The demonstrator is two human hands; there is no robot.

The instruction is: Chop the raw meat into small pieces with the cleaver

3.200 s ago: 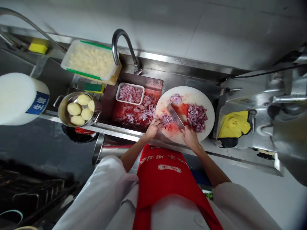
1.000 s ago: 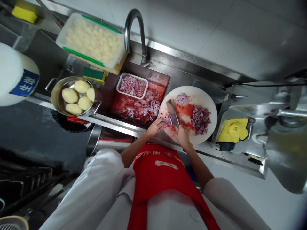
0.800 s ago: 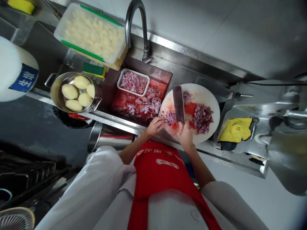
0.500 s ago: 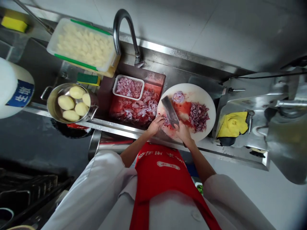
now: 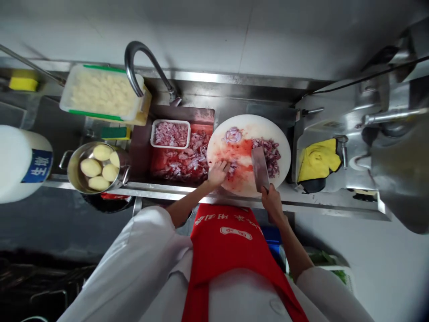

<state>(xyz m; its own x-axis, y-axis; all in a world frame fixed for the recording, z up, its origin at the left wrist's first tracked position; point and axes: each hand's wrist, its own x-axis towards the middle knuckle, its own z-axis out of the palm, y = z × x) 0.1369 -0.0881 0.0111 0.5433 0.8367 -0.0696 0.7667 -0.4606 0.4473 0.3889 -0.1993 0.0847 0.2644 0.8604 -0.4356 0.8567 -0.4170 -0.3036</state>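
My right hand (image 5: 272,201) grips the handle of a cleaver (image 5: 259,166). The broad blade lies against the left side of a heap of cut dark pinkish raw meat (image 5: 272,154). On the left part of the round white cutting board (image 5: 241,125), the bent fingers of my left hand (image 5: 218,173) rest on a small piece of raw meat (image 5: 232,167); the hand partly hides it. A paler lump of raw meat (image 5: 233,134) lies farther back on the board. Red liquid is smeared across the board's middle.
Left of the board, a sink (image 5: 140,147) holds raw meat in red liquid and a white basket (image 5: 170,146) of meat pieces. A faucet (image 5: 147,51) arches above. Farther left are a pot (image 5: 72,172) of peeled potatoes and a lidded tub (image 5: 100,96). A yellow cloth (image 5: 317,158) lies right.
The cleaver in my right hand has moved right, from beside my left hand to the heap of cut meat. My left hand stays by the small piece. The camera view has shifted.
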